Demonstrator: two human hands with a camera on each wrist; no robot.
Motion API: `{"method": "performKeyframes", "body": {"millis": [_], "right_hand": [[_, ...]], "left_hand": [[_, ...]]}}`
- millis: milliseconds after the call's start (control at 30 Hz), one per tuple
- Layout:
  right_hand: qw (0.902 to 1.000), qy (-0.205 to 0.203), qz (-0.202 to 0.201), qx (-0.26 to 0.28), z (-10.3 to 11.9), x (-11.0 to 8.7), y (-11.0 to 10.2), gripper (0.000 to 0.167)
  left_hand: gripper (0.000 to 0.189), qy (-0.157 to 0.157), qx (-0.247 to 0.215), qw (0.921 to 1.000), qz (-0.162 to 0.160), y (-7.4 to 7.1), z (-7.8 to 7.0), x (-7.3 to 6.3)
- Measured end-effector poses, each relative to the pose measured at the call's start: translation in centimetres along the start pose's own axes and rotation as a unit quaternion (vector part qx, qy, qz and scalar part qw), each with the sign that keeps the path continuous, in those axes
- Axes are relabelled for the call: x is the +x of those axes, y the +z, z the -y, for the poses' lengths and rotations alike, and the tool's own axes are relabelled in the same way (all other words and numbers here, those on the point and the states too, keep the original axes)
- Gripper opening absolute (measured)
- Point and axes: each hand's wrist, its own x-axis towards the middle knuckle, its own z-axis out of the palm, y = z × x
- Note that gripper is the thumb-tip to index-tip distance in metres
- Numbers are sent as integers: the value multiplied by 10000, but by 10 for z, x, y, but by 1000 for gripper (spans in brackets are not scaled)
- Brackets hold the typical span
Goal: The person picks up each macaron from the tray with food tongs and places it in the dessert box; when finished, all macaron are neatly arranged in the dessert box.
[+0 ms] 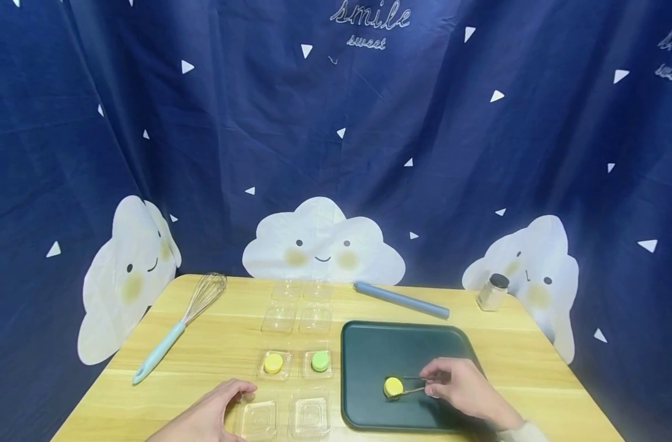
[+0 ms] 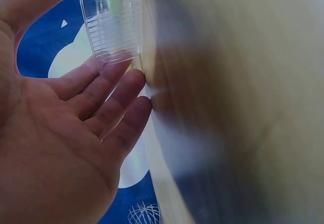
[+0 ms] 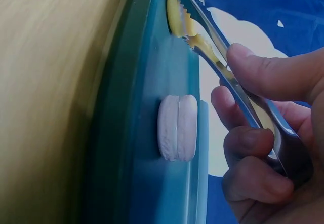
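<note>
My right hand (image 1: 461, 388) grips metal tongs (image 3: 248, 105) with serrated tips. Those tips stand on either side of a yellow macaron (image 1: 393, 387) on the dark green tray (image 1: 363, 344). A pale lilac macaron (image 3: 177, 127) also stands on the tray, hidden by my right hand in the head view. At the front left, my left hand (image 1: 211, 411) is beside a clear plastic box (image 1: 260, 420), thumb and fingers spread along its edge. Farther back, one clear box holds a yellow macaron (image 1: 273, 363) and its neighbour a green macaron (image 1: 320, 361).
More clear boxes (image 1: 280, 318) stand in two columns left of the tray. A whisk (image 1: 172, 337) lies at the left. Behind the tray are a grey-blue rod (image 1: 402, 299) and a black-lidded jar (image 1: 491, 293). A blue curtain (image 1: 291, 153) hangs behind the wooden table.
</note>
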Motion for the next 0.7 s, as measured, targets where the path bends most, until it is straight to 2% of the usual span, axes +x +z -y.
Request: {"method": "performKeyframes", "body": {"millis": [200,400,600,700], "right_hand": [[9992,-291,-185,-215,-2,-2,2,16],[9935,-891,-525,-474,-2,-1,5,17],[9924,-964,-604,-474,-5,-1,7,15],[9923,-979,-614,-448,-6,-1,8,15]], "left_hand": [[72,-36,-84,10000,36,-2,0,0],[72,-218,-361,9989,180,-4,-2,2],[74,-508,-481,9972,270,-6,-5,3],[74,-540,-469,9971,261,-6,-5,3]]}}
